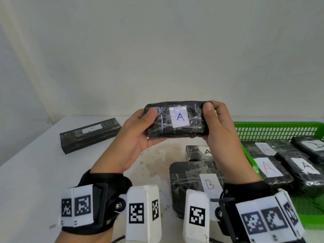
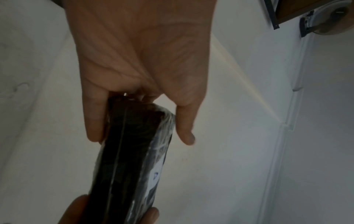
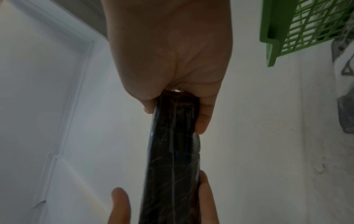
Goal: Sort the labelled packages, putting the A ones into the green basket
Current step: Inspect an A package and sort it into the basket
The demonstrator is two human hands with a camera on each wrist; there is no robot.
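Packages lie across the white worktop (image 1: 35, 172), inspected from left to right. At far left a long black box (image 1: 90, 135) with a pale label rests alone, well apart from the rest; its letter is too faint to read with confidence.

At centre, raised above the worktop, the held package (image 1: 177, 120) is a black, film-wrapped block with a white label bearing a blue A, label facing the head camera. The left hand (image 1: 138, 135) grips its left end, thumb on the front face and fingers behind. The right hand (image 1: 220, 130) grips the right end in the same manner. Both wrists carry black straps with white coded markers.

Below the held package, a small black package (image 1: 198, 152) marked A in black lies on the worktop, and nearer the camera a larger B package (image 1: 189, 183) lies flat, partly hidden by the right wrist.

At right, the green basket (image 1: 277, 130) holds at least four black packages: two with red A labels (image 1: 268, 167), one with a black A (image 1: 306, 166), and one at the far edge (image 1: 313, 145) whose label is cut off (letter not legible).

The left wrist view shows the held package (image 2: 132, 151) edge-on, pinched between thumb and fingers of the left hand (image 2: 141, 60), with a sliver of the label. The right wrist view shows the same narrow edge (image 3: 172, 151) clamped by the right hand (image 3: 170, 53), plus the basket's mesh corner (image 3: 287, 30) seen from low down, which the head view does not give.
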